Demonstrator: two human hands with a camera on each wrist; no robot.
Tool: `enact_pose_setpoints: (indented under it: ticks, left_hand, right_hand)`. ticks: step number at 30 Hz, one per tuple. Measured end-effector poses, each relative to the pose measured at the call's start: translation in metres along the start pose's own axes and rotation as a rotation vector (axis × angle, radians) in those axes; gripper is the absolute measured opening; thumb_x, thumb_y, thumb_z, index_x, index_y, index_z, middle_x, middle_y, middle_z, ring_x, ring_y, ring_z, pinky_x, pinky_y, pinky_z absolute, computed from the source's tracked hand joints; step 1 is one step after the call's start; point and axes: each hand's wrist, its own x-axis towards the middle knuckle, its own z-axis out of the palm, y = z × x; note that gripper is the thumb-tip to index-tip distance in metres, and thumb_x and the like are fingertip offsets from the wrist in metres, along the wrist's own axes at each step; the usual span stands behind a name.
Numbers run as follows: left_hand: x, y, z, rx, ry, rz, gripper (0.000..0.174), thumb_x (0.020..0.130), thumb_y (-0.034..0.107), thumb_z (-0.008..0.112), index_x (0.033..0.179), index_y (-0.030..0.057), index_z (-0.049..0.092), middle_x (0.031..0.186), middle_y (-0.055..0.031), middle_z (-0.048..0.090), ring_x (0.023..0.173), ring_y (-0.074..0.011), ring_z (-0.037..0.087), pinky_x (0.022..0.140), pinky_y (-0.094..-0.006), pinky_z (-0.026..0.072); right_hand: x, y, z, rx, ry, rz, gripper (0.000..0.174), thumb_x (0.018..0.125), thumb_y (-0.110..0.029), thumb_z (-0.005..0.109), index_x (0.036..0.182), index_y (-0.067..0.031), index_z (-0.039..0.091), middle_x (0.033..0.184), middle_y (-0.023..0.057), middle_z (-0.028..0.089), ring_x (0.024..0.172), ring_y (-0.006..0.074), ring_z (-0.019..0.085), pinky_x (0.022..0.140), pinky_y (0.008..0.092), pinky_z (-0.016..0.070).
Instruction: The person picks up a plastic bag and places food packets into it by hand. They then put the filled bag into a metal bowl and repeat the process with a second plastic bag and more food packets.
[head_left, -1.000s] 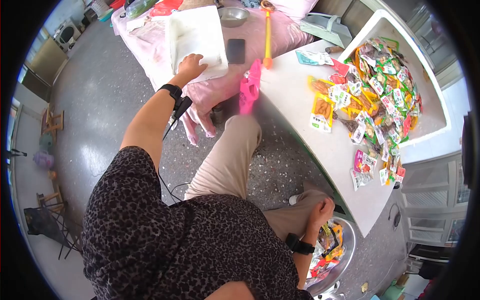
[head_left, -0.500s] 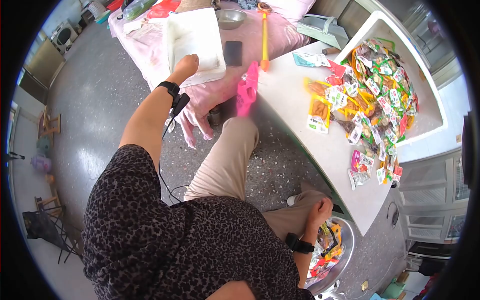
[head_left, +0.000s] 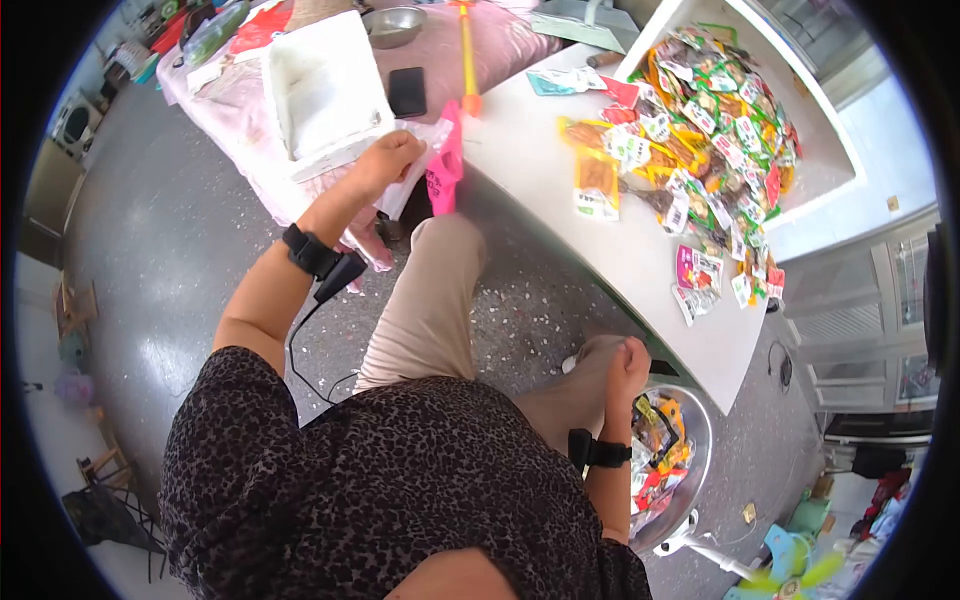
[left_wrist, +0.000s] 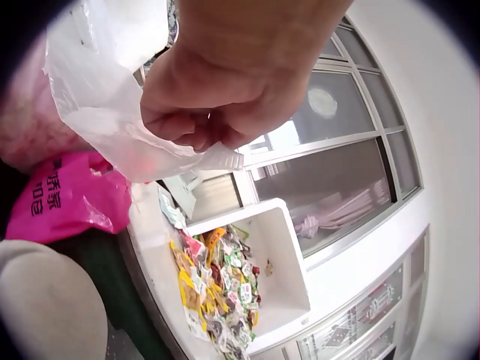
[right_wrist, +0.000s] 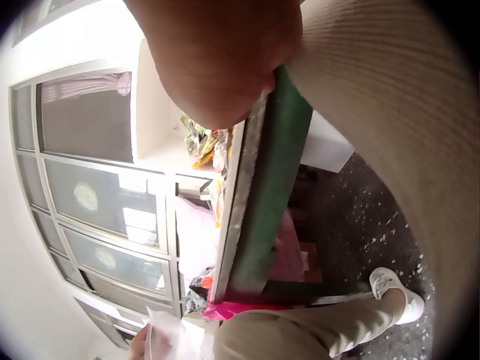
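In the head view my left hand (head_left: 390, 163) is out in front of the white foam box (head_left: 340, 152). Its curled fingers pinch a clear plastic bag (left_wrist: 112, 120), which hangs down beside the pink plastic bag (head_left: 445, 170). The left wrist view has the clear bag's gathered edge between thumb and fingers. My right hand (head_left: 627, 370) rests by my thigh at the near edge of the table (head_left: 520, 120), fingers loosely curled, nothing seen in it. Below that hand stands a metal basin (head_left: 705, 430) of packaged snacks.
On the table, snack packets (head_left: 710, 140) spill from a tipped white bin (head_left: 830, 150). The pink-covered bed (head_left: 440, 60) bears a black phone (head_left: 407, 92), a metal bowl (head_left: 394, 27) and a yellow-handled stick (head_left: 467, 60). A small fan (head_left: 790, 585) stands at lower right.
My left hand has come from inside the foam box toward my right and nearer me, now with the clear bag in its fingers. The head view has shifted; my right hand stays by the thigh.
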Motion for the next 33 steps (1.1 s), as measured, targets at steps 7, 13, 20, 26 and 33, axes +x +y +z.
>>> enact_pose_setpoints:
  ticks: [7,13,20,26,33]
  left_hand:
    - [-0.044,-0.021,0.113,0.064,-0.27,0.229,0.019,0.083,0.019,0.047,0.07,0.0058,0.049,0.06,0.0045,0.042,0.056,-0.0033,0.037,0.049,-0.0199,0.0321]
    - [-0.06,-0.034,0.159,0.103,-0.322,0.309,0.018,0.083,0.017,0.045,0.07,0.0054,0.049,0.061,0.0034,0.044,0.056,-0.0043,0.038,0.049,-0.021,0.0333]
    - [-0.062,-0.025,0.154,0.029,-0.297,0.185,0.014,0.081,0.017,0.047,0.075,0.005,0.05,0.062,0.0026,0.044,0.058,-0.0056,0.042,0.051,-0.0206,0.0353]
    - [-0.087,-0.011,0.159,0.449,-0.277,0.552,0.026,0.075,0.017,0.055,0.095,0.0018,0.051,0.071,-0.0045,0.048,0.064,-0.0128,0.047,0.058,-0.0241,0.0403]
    - [-0.1,-0.009,0.154,0.215,-0.399,0.407,0.028,0.073,0.01,0.055,0.1,0.0025,0.05,0.076,-0.0067,0.052,0.066,-0.017,0.05,0.062,-0.0268,0.0422]
  right_hand:
    - [0.045,-0.102,0.038,0.82,-0.455,0.352,0.017,0.077,-0.014,0.054,0.089,-0.0017,0.052,0.078,0.0026,0.053,0.07,0.009,0.049,0.061,0.0205,0.04]
    - [0.055,-0.14,0.055,0.992,-0.627,0.546,0.017,0.08,-0.018,0.049,0.089,-0.0027,0.051,0.08,0.0023,0.054,0.071,0.0094,0.05,0.061,0.0211,0.0409]
    - [0.047,-0.122,0.06,1.222,-0.572,0.67,0.01,0.08,-0.013,0.048,0.084,-0.0055,0.052,0.079,0.0018,0.054,0.069,0.0088,0.05,0.061,0.0233,0.0416]
    - [0.043,-0.128,0.059,1.012,-0.516,0.514,0.011,0.078,-0.012,0.048,0.082,-0.0014,0.051,0.073,0.0031,0.054,0.066,0.0095,0.05,0.057,0.0228,0.0409]
    - [0.047,-0.139,0.046,1.091,-0.564,0.512,0.012,0.077,-0.012,0.05,0.077,-0.0001,0.053,0.072,0.0042,0.053,0.066,0.0101,0.051,0.056,0.0222,0.0423]
